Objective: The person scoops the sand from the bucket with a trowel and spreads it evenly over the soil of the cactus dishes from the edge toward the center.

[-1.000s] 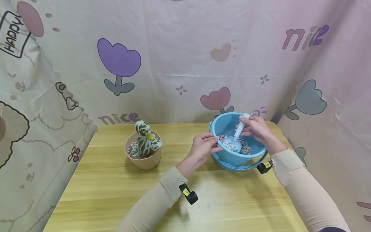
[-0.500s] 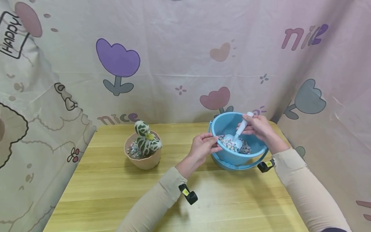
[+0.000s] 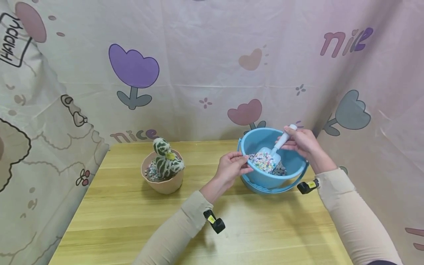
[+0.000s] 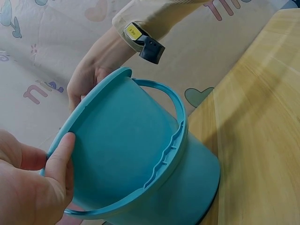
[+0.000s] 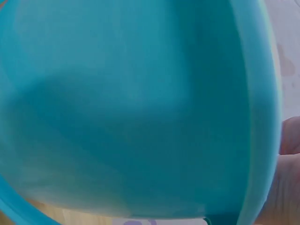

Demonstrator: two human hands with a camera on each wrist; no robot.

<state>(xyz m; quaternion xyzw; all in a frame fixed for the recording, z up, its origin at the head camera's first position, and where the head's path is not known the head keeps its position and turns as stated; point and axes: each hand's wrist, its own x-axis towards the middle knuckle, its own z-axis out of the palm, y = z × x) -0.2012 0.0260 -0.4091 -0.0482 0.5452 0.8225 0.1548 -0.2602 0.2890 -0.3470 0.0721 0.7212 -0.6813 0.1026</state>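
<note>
A blue bucket (image 3: 265, 179) stands tilted on the table at the right, its handle hanging down at the front. My left hand (image 3: 230, 168) pinches the near left part of its rim, thumb outside in the left wrist view, where the bucket wall (image 4: 124, 145) fills the middle. Over the bucket's mouth my right hand (image 3: 303, 143) grips the white handle of a light blue scoop (image 3: 274, 155). The scoop is heaped with small pastel pebbles (image 3: 263, 162); darker pebbles (image 3: 279, 170) lie below it in the bucket. In the right wrist view the bucket's side hides most of my right hand (image 5: 286, 178).
A peach flower pot (image 3: 167, 186) stands on the left of the wooden table (image 3: 132, 221). It holds small pebbles and a green-and-white plant-like figure (image 3: 165, 162) with a yellow patch. A printed curtain (image 3: 188, 55) hangs behind and at both sides.
My right hand has moved up and to the right with the scoop, which has come up from among the pebbles with a heap on it. The left hand keeps its hold on the rim.
</note>
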